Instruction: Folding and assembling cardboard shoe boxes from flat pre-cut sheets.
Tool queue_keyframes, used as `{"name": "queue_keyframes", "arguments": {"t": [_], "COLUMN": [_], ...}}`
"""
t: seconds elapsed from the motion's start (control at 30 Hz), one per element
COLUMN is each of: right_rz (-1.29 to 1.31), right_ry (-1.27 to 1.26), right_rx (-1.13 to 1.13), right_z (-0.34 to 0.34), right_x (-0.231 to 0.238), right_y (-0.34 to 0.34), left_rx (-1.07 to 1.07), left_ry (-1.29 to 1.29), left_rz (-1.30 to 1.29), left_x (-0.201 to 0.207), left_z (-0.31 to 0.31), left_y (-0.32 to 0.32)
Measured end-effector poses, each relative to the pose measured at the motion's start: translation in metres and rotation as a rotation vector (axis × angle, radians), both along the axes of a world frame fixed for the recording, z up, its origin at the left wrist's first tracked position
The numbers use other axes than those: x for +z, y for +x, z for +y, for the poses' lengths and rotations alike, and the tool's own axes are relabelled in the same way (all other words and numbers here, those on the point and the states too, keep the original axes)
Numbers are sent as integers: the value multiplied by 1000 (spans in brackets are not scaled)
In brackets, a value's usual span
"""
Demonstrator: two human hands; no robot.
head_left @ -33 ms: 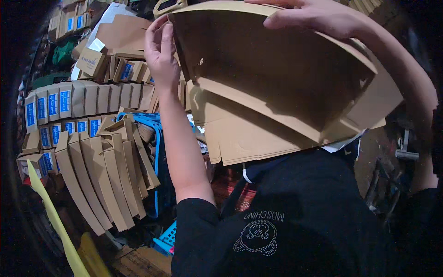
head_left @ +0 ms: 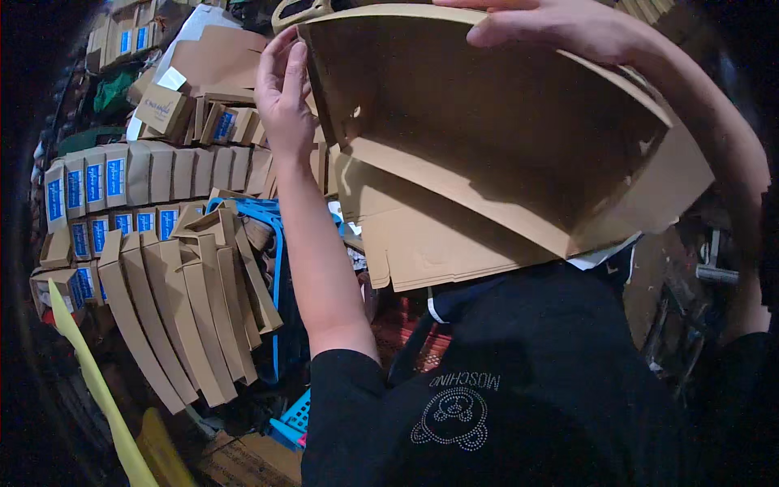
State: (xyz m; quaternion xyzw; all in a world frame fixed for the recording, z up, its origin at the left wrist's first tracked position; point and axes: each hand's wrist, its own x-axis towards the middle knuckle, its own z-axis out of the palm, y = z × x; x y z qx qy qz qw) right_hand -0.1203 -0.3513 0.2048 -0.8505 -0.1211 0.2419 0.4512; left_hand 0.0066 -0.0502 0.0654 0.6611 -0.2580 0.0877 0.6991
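A brown cardboard box [head_left: 487,105] stands tilted in front of me, its hollow side facing me. At its upper left corner, the fingers and thumb of my left hand [head_left: 286,89] pinch the side wall. My right hand [head_left: 560,31] grips the curved upper edge, thumb on the near side; its other fingers are partly hidden at the top of the view. Under the box lie flat cardboard sheets [head_left: 438,243], stacked close to my body.
On the left, several narrow folded boxes [head_left: 174,325] lean in a row beside a blue plastic crate [head_left: 278,284]. Behind them stand rows of small boxes with blue labels [head_left: 93,183]. A yellow strip [head_left: 97,390] runs along the lower left. A metal bar [head_left: 718,274] is at the right.
The box's right side has shifted slightly to the right, and my right hand with it. My left hand stays at the same corner.
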Motion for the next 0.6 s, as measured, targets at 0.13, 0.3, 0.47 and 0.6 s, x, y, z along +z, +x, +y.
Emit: {"name": "queue_keyframes", "arguments": {"t": [0.13,0.3,0.47,0.6], "right_rz": [-121,-501,-37,-87], "right_ry": [-84,-228,3,-77], "right_rx": [103,497,173,113], "right_z": [-49,-48,-32,-29], "right_x": [-39,-31,-38,-33], "right_y": [44,41,37,28], "left_rx": [11,-186,-181,-100], "left_ry": [126,-4,-37,56], "left_rz": [147,323,363,250], "left_x": [7,9,6,-2], "left_z": [4,5,4,-10], "left_y": [2,-5,-8,-8]}}
